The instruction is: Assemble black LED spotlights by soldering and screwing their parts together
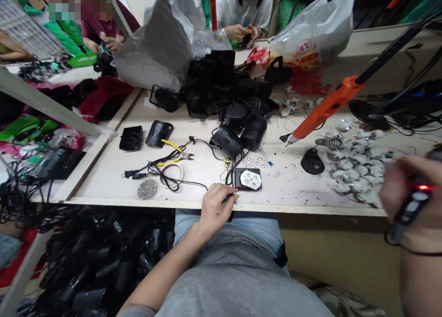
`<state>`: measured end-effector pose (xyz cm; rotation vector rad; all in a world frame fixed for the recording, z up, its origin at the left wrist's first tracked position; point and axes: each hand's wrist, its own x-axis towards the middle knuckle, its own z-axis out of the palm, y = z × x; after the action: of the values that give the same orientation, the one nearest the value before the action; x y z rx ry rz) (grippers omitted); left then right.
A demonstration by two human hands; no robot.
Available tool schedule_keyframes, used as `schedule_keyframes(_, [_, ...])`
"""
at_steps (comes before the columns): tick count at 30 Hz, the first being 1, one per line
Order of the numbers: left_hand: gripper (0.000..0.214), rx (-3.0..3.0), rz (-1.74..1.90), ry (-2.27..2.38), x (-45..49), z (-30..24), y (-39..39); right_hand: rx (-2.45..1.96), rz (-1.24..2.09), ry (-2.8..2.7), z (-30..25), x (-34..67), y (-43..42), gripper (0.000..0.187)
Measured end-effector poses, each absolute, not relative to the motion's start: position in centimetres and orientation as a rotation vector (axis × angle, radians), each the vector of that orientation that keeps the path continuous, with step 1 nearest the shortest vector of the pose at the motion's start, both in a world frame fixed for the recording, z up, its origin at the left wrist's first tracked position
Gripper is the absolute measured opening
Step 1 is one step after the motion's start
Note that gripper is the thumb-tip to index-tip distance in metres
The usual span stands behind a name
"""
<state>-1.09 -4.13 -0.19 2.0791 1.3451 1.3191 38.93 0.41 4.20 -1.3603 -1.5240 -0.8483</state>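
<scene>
Along the bench's near edge, the left hand [214, 210] curls closed, pinching a thin green-and-red lead [229, 198] just beside a black plate [240, 178] that carries a white LED board [251, 179]. Off to the right, the raised right hand [404, 190] grips a black handheld unit [412, 207] with a lit red light. Small clear lenses [251, 162] and a blue-handled screwdriver [268, 163] lie just past the plate. Further left on the bench [96, 183] sit yellow-handled pliers [172, 146], a tangled black cord [155, 167], a tape ring [175, 172] and a mesh disc [147, 188]. An orange electric screwdriver [328, 107] lies near a heap of wired white parts [355, 170]. Black housings [221, 87] are piled at the back, where a co-worker's hands [238, 32] hold something small and orange.
</scene>
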Motion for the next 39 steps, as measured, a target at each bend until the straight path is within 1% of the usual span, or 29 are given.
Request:
schedule_keyframes(2, [0.005, 1.966, 1.360, 1.277, -0.3, -0.1, -4.2, -1.212, -0.940, -1.676, 3.9, 33.8, -1.5, 0.016])
schedule_keyframes(3, [0.005, 1.887, 1.374, 1.251, 0.1, -0.1, -4.2, -1.186, -0.883, -1.790, 3.7, 31.3, -2.4, 0.013])
schedule_keyframes(4, [0.004, 1.799, 1.386, 1.233, 0.5, -0.2, -4.3, -1.163, -0.780, -1.847, 3.5, 29.0, -3.2, 0.014])
schedule_keyframes(7, [0.002, 1.536, 1.403, 1.218, 1.5, -0.4, -4.1, -1.106, -0.387, -1.959, 2.5, 23.6, -4.7, 0.026])
schedule_keyframes(10, [0.005, 1.279, 1.386, 1.206, 2.2, -0.5, -3.8, -1.103, -0.104, -1.889, 1.6, 20.7, -5.1, 0.037])
schedule_keyframes(13, [0.020, 0.993, 1.357, 1.152, 2.6, -0.3, -3.6, -1.106, 0.030, -1.822, 1.1, 19.4, -5.0, 0.040])
schedule_keyframes(16, [0.039, 0.776, 1.311, 1.072, 2.7, 0.0, -3.4, -1.100, 0.047, -1.799, 0.9, 19.0, -4.9, 0.039])
schedule_keyframes(19, [0.041, 0.680, 1.307, 1.037, 2.8, 0.3, -3.2, -1.102, 0.068, -1.806, 1.0, 19.0, -5.0, 0.035])
schedule_keyframes(24, [0.036, 0.760, 1.246, 1.083, 2.9, 0.5, -3.4, -1.104, 0.138, -1.756, 1.7, 19.2, -5.2, 0.032])
schedule_keyframes(32, [0.018, 1.284, 1.287, 1.150, 3.1, 0.0, -3.8, -1.092, 0.301, -1.684, 2.9, 17.8, -4.8, 0.032])
schedule_keyframes(39, [0.017, 1.375, 1.240, 1.166, 2.8, 0.1, -4.0, -1.098, 0.348, -1.691, 2.4, 17.5, -4.4, 0.034])
